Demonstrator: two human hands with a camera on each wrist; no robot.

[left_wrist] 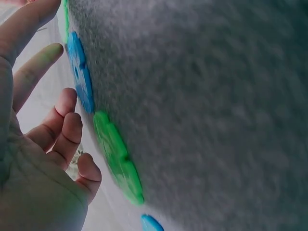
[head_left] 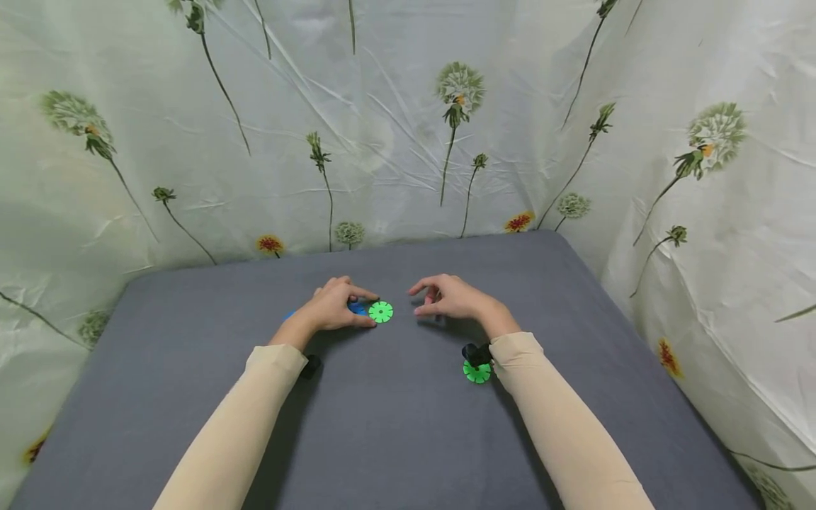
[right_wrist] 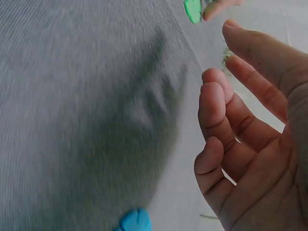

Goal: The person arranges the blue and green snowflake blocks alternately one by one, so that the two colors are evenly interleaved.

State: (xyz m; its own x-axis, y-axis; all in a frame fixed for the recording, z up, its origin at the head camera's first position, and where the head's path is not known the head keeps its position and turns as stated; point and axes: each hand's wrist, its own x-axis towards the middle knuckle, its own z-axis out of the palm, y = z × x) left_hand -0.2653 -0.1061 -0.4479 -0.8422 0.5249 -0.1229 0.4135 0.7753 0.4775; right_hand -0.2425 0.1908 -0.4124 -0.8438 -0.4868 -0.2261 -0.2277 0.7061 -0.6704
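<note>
My left hand (head_left: 328, 306) is over a row of flat notched discs on the cloth. Its thumb and index finger stand apart at opposite edges of a green disc (head_left: 381, 312); I cannot tell how firmly they touch it. Within that span lies a blue disc (head_left: 357, 309), partly covered. The left wrist view shows this blue disc (left_wrist: 81, 72), another green disc (left_wrist: 118, 159) and a further blue one (left_wrist: 151, 224) along the row. To the right, my right hand (head_left: 455, 297) hovers above the cloth with bent, parted fingers and nothing between them.
Beneath the right wrist lies a green disc (head_left: 477, 372), partly hidden by the black wrist camera (head_left: 474, 353). A blue piece (right_wrist: 136, 220) shows at the right wrist view's lower edge. Grey cloth (head_left: 395, 425) covers the table; a dandelion-print curtain (head_left: 395, 142) hangs behind it.
</note>
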